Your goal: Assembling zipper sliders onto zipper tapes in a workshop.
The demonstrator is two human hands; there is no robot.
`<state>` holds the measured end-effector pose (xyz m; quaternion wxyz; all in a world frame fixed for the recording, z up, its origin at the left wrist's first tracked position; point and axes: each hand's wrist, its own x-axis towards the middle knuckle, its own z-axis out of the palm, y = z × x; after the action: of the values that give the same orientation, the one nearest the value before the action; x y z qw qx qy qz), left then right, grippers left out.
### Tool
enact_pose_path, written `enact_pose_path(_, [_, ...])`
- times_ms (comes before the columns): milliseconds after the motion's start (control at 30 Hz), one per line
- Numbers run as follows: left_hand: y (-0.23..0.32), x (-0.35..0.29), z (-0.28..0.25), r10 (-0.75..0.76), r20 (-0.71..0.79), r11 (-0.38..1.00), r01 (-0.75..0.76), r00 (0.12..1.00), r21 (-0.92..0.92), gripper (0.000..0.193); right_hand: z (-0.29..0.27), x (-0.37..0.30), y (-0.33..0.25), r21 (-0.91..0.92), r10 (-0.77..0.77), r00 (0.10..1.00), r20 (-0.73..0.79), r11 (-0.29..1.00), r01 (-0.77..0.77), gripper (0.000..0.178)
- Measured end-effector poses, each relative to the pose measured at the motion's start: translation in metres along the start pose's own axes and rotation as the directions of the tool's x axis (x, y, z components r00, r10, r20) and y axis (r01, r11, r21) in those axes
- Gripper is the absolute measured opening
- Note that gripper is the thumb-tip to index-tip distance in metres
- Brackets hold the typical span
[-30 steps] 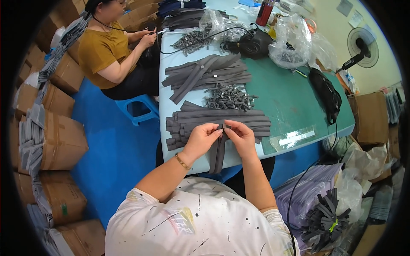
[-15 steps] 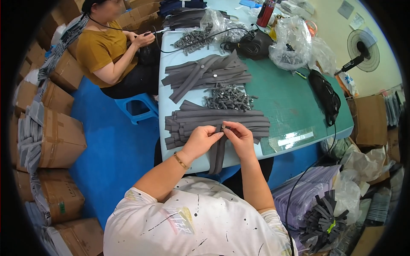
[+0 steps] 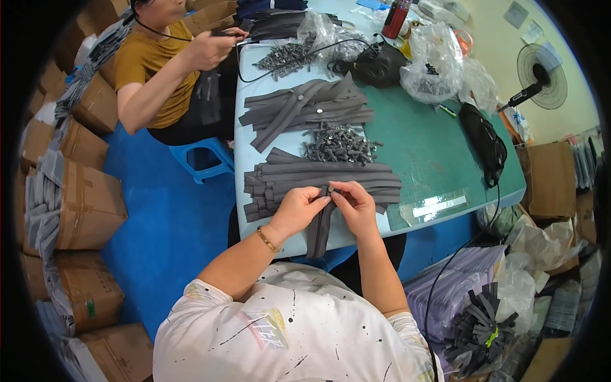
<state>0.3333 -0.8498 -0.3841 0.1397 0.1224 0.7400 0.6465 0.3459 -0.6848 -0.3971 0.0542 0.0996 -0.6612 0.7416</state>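
At the near table edge my left hand (image 3: 296, 209) pinches the top end of a dark grey zipper strip (image 3: 318, 234), whose lower part hangs over the edge. Touching it from the other side, my right hand (image 3: 354, 205) is closed on a small metallic piece at the strip's end; it looks like a zipper slider, mostly covered by the fingers. Under and behind both hands lies a stack of grey zipper strips (image 3: 375, 181). Beyond the stack is a heap of small metal zipper sliders (image 3: 340, 144), and farther back a second pile of grey strips (image 3: 340, 105).
A co-worker (image 3: 153, 70) sits on a blue stool (image 3: 200, 159) at the left, holding a dark strip and a corded tool. A green cutting mat (image 3: 420, 146) bears a black bag (image 3: 482, 143). Cardboard boxes (image 3: 92, 204) line the left; a fan (image 3: 541, 76) stands right.
My hands stay pinched at the strip's end, hardly moved. The co-worker has raised an arm and lifted the tool, with a dark strip now hanging below.
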Motion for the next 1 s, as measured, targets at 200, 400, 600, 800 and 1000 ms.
enact_pose_path(200, [0.004, 0.0, 0.0, 0.008, 0.017, 0.999, -0.007, 1.0, -0.038, 0.021, -0.001, 0.0, -0.004, -0.155, -0.075, 0.997, 0.032, 0.985, 0.079, 0.021])
enact_pose_path(400, [0.002, 0.001, -0.001, 0.039, 0.008, 0.999, -0.038, 0.999, -0.019, 0.018, 0.002, -0.002, -0.005, -0.182, -0.101, 0.995, 0.02, 0.978, 0.103, 0.019])
enact_pose_path(600, [0.013, -0.002, 0.0, 0.094, 0.03, 0.99, -0.097, 0.995, 0.098, 0.016, 0.003, 0.0, -0.003, -0.096, -0.044, 0.997, -0.056, 0.995, 0.038, 0.019])
enact_pose_path(800, [0.01, -0.002, -0.002, 0.16, 0.036, 0.972, -0.164, 0.986, 0.169, 0.015, 0.0, 0.0, -0.001, -0.173, -0.072, 0.997, -0.01, 0.983, 0.069, 0.017])
enact_pose_path(1000, [0.0, 0.001, 0.003, -0.022, 0.094, 0.999, 0.026, 0.995, -0.042, 0.015, -0.003, -0.001, 0.004, -0.096, -0.022, 0.999, -0.043, 0.995, 0.017, 0.017])
